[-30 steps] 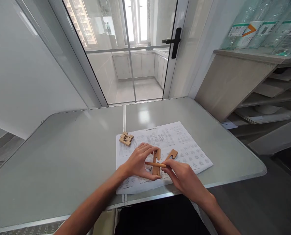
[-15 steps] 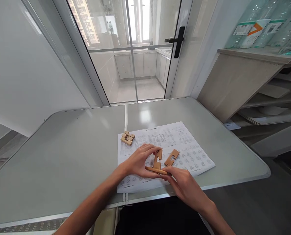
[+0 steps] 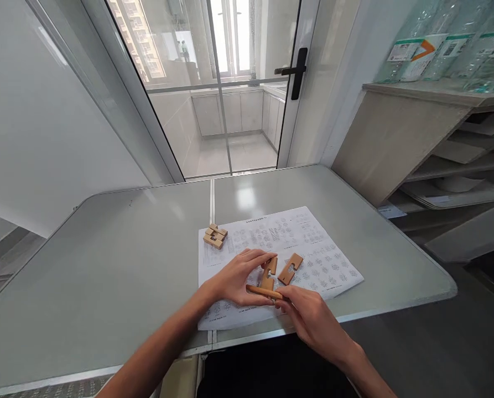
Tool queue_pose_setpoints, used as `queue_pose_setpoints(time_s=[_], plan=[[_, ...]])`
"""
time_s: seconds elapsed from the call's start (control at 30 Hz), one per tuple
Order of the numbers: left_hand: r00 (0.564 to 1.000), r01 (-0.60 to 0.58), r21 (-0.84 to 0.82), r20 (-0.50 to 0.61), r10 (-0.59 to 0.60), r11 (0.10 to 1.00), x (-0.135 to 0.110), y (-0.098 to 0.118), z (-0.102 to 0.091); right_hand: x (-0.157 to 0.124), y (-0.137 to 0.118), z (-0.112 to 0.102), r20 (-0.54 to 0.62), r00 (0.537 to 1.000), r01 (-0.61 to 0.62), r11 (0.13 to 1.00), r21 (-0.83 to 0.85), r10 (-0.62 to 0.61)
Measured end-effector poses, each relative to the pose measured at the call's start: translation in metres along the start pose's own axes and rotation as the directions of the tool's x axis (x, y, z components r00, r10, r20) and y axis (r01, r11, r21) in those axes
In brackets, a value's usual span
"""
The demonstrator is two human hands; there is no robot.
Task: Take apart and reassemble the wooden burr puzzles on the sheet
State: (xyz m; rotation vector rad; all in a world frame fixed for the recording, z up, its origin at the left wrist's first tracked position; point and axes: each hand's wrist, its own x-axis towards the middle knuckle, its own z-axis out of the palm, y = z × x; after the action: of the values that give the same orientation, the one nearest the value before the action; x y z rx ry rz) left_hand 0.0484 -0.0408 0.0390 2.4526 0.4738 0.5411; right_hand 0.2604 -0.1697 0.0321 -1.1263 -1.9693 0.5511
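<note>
Beyond the grey table (image 3: 118, 276) stands a glass door (image 3: 222, 110), and at left on the printed sheet (image 3: 325, 243) sits an interlocked wooden block (image 3: 221, 233). Next along, the left hand (image 3: 242, 276) grips a notched piece (image 3: 267, 282), fingertips at its far end, thumb at the near one. And there's the change: the thin wooden strip (image 3: 265, 292), crossing mid-piece a second ago, now lies over the near end, leaving the notch in view. The right hand (image 3: 308, 309) pinches that strip; just beyond lies a second notched piece (image 3: 286, 275). Far right, bottles (image 3: 412, 58) wear green-banded labels, one orange chevron, a barcode; brand and sheet heading are too small to read.
</note>
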Motion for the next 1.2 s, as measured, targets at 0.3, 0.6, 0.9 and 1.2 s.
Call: queue_pose_setpoints(time_s=[0.3, 0.6, 0.9, 1.2], plan=[[0.999, 0.007, -0.04, 0.047, -0.005, 0.999, -0.001, -0.002, 0.002, -0.007, 0.009, 0.007, -0.003, 0.999, 0.034, 0.999, 0.015, -0.034], [1.0, 0.027, -0.012, -0.011, -0.028, 1.0, -0.001, 0.002, 0.0, -0.008, 0.019, 0.007, 0.031, 0.998, -0.048, 0.994, 0.094, 0.045], [0.999, 0.042, -0.02, 0.005, -0.042, 0.999, 0.0, 0.001, -0.005, -0.006, 0.012, 0.008, 0.041, 0.998, -0.046, 0.997, 0.069, 0.043], [0.997, 0.066, 0.011, -0.028, -0.065, 0.998, 0.0, -0.001, 0.003, 0.002, 0.009, 0.004, -0.041, 0.943, -0.278, 0.851, 0.446, 0.33]])
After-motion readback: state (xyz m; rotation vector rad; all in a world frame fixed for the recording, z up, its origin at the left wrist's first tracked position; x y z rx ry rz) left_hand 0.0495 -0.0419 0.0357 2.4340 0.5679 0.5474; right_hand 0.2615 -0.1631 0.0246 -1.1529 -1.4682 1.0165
